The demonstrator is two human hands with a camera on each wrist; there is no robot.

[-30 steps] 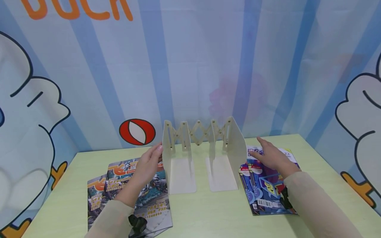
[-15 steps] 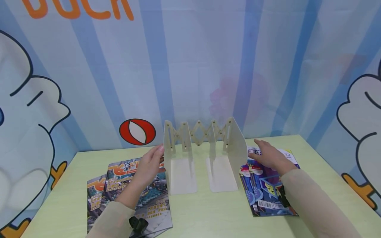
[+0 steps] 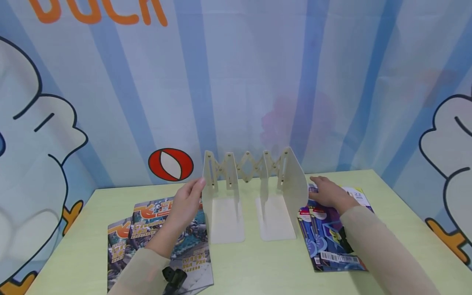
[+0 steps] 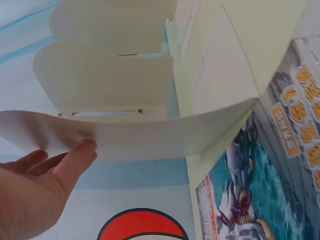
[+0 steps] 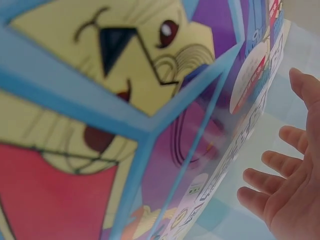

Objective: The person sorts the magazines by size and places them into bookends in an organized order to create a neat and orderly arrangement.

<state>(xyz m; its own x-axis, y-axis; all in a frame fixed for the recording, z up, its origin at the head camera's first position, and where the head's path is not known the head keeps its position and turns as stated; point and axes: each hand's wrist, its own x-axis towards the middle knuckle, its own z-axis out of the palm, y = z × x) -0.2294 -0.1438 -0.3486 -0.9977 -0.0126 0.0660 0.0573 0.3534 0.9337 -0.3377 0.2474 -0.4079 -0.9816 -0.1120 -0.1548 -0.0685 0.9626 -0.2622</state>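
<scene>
A cream-white expandable bookend (image 3: 226, 221) stands on the table, its panels linked at the back by a scissor lattice (image 3: 248, 166). Against the outer face of its left end panel (image 4: 140, 137), my left hand (image 3: 185, 203) rests with thumb and fingertips; the left wrist view shows them pressing that face. My right hand (image 3: 329, 193) is just outside the right end panel (image 3: 296, 176), above blue-purple magazines (image 3: 321, 241). In the right wrist view its fingers (image 5: 267, 182) are spread and hold nothing. Below my left forearm lie grey-teal magazines (image 3: 195, 246).
The pale yellow-green table (image 3: 254, 270) ends at the back against a blue striped curtain (image 3: 243, 82) with cartoon prints. A black wrist strap (image 3: 173, 278) shows at my left sleeve (image 3: 141, 272). The left magazines overlap one another in a loose fan.
My right hand has shifted a little left, closer to the right end panel. The left hand stays at the left panel, and the bookend keeps its width.
</scene>
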